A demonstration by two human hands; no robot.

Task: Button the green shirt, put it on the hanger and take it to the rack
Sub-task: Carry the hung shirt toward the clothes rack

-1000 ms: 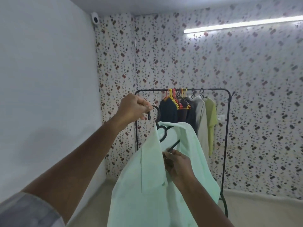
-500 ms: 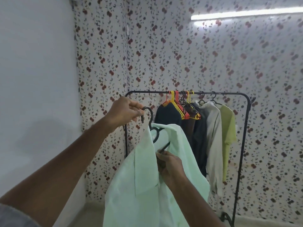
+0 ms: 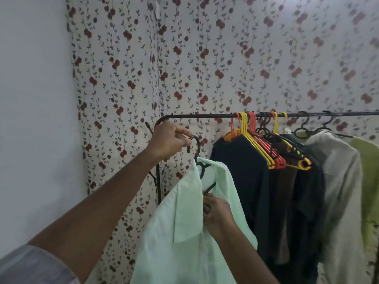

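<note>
Green and soft, the shirt (image 3: 184,232) is floppy and light, so it is best held by the hanger (image 3: 196,148). The hook is pinched by the left hand (image 3: 170,140) just under the rack (image 3: 205,116) bar's left end. The collar is gripped by the right hand (image 3: 217,214).

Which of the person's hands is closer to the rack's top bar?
Left. The left hand holds the hanger's hook just under the top bar. The right hand sits much lower, gripping the green shirt at its front.
</note>
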